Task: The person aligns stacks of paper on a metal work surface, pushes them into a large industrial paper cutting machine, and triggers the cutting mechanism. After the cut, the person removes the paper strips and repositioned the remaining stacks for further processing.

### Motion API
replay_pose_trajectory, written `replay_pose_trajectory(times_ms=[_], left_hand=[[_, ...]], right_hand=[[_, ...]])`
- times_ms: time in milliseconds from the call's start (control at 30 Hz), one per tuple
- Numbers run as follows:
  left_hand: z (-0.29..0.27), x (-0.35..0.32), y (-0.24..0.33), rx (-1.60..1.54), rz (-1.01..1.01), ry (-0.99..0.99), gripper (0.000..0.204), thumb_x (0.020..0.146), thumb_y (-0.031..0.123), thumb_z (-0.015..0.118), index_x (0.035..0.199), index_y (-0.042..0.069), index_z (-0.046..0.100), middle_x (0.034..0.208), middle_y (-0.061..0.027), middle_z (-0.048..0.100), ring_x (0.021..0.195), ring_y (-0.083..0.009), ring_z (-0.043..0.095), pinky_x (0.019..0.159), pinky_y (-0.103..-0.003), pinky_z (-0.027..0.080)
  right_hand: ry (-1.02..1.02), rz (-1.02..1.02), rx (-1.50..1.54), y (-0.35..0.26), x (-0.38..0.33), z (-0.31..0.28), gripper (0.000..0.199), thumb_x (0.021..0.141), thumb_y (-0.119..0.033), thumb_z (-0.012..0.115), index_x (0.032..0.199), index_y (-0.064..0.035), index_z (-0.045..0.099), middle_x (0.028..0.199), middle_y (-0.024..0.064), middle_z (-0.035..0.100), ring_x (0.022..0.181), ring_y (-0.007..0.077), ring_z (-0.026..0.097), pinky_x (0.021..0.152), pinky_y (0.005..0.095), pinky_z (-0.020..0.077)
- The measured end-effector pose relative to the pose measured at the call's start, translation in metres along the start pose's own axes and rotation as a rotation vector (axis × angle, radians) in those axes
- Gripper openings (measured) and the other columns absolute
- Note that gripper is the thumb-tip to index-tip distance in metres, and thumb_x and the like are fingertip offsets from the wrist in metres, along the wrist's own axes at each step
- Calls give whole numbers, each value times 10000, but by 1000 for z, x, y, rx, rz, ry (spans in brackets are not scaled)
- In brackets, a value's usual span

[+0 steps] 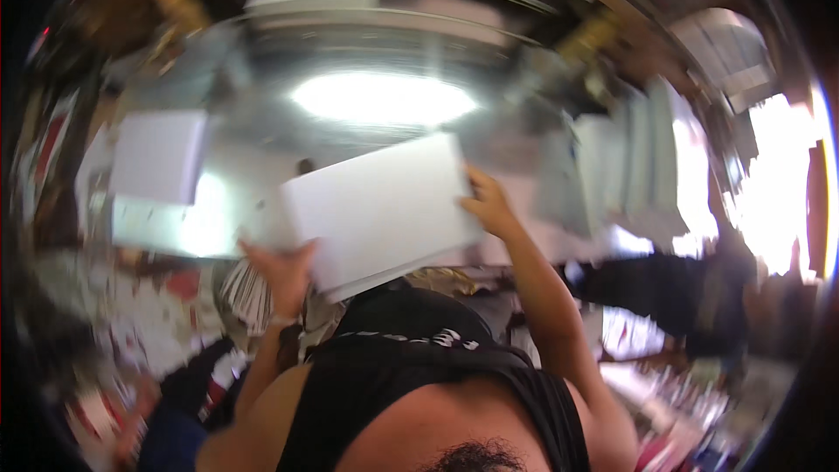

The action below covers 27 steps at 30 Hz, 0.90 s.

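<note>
White, the paper stack (380, 210) could be slipping if its sheets are loose and the right hand (488, 204) is pinching too lightly. Over the near edge of the metal table (269, 147), it is lying between that hand, gripping its right side, and the left hand (284, 273), whose fingers are standing wide apart (blur is hiding any contact).

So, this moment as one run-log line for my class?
Right hand: gripping white paper stack, right edge | Left hand: open at stack's left edge, contact blurred | Picture left: another white stack
</note>
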<state>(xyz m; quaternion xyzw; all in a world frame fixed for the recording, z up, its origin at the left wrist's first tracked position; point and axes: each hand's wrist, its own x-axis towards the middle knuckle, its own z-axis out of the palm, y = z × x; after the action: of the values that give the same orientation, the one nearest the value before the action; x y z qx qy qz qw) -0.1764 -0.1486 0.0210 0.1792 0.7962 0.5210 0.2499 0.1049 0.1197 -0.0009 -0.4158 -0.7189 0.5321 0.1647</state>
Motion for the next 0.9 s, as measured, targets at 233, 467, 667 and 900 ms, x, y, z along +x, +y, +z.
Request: replay_pose_trajectory(times_ms=[233,467,667,900], left_hand=[[-54,-12,-21,-537,-468,141,874,906,166,723,1533,-50,154,1421,-197,480,1227,-328,547,1022,-390,465],[-82,-17,-59,-521,-526,-179,488,1016,215,593,1380,-83,464,1285,-160,607,1135,-269,611,958,-357,501],[-77,-23,-31,-218,157,17,493,926,81,682,1331,-93,462,1235,-139,587,1096,-201,566,953,-354,480],[-50,32,-5,-222,352,-370,638,867,186,792,1371,-38,470,1308,-115,572,1165,-189,563,990,-360,470]], right_hand=[[-159,-96,-212,-61,4,85,828,768,-46,698,1530,-132,385,1296,189,600,1155,316,604,1000,385,479],[-228,-144,-182,-48,4,101,929,773,-85,735,1575,-135,270,1382,214,528,1244,377,536,1077,413,420],[-126,-13,391,-54,-3,78,731,857,-91,746,1483,-24,373,1308,147,588,1205,230,557,1043,348,440],[213,-108,337,-64,-73,24,585,872,3,711,1406,-20,471,1162,76,630,1116,179,587,1008,337,451]])
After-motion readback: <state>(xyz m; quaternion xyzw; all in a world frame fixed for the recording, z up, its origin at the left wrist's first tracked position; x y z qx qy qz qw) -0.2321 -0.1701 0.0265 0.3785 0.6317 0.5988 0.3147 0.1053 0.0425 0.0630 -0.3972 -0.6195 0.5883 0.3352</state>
